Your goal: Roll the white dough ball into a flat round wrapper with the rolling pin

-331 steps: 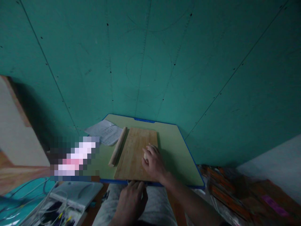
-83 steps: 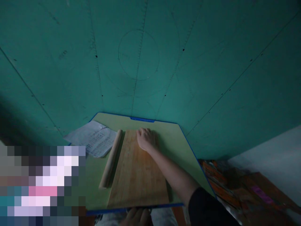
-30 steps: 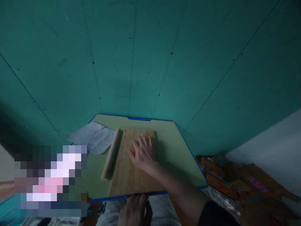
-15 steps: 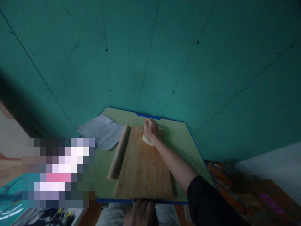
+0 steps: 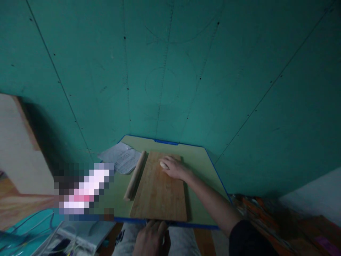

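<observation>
A small pale lump of dough [image 5: 163, 165] lies on the far part of a wooden cutting board [image 5: 157, 199]. My right hand [image 5: 174, 168] is closed over it from the right, covering most of the lump. At the near edge of a small blue-rimmed table [image 5: 202, 213], my left hand [image 5: 152, 239] has its fingers curled around the rim; the fingertips are partly hidden. A wooden rolling pin [image 5: 135, 176] rests along the board's left side, apart from both hands.
Sheets of printed paper [image 5: 121, 156] lie at the table's far left. A green wall [image 5: 165, 71] rises behind the table. Cables and a grey box [image 5: 87, 231] sit at lower left, cardboard [image 5: 314, 231] at lower right. A blurred-out patch [image 5: 87, 188] covers part of the left side.
My right hand has changed from a fist pressing on top of the dough to fingers folded over it from the right. My left hand stays at the table's edge. The view has tilted up.
</observation>
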The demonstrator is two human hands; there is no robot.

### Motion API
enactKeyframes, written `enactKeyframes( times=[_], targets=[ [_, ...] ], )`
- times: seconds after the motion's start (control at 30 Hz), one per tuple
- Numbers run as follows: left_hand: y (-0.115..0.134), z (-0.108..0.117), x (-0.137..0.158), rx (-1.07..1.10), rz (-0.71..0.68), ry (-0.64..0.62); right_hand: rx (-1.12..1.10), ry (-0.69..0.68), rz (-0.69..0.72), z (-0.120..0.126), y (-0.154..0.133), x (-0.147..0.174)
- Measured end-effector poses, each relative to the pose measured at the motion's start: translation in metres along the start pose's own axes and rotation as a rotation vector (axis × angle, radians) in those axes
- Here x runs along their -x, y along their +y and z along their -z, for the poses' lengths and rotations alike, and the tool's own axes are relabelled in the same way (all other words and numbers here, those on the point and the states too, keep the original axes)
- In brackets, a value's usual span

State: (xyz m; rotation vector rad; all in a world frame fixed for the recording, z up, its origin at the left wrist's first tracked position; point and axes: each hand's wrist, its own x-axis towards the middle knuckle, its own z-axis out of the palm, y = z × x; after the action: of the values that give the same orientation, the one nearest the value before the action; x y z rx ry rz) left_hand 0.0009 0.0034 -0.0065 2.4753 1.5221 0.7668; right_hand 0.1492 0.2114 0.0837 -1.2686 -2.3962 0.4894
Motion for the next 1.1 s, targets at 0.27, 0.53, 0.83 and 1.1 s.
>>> enactKeyframes(
  times=[0.27, 0.53, 0.83, 1.1],
  targets=[
    [0.005, 0.004, -0.003, -0.041, 0.022, 0.030, 0.209, 0.115, -0.225, 0.017, -0.027, 0.012],
    [0.009, 0.015, -0.005, -0.038, 0.014, -0.011, 0.350, 0.103, -0.266, 0.007, -0.059, 0.049],
    [0.007, 0.011, -0.005, -0.022, 0.026, -0.032, 0.456, 0.122, -0.031, -0.035, -0.082, 0.073],
    [0.004, -0.003, 0.000, -0.010, -0.033, 0.083, 0.342, 0.061, -0.201, -0.041, -0.067, 0.033]
  ],
)
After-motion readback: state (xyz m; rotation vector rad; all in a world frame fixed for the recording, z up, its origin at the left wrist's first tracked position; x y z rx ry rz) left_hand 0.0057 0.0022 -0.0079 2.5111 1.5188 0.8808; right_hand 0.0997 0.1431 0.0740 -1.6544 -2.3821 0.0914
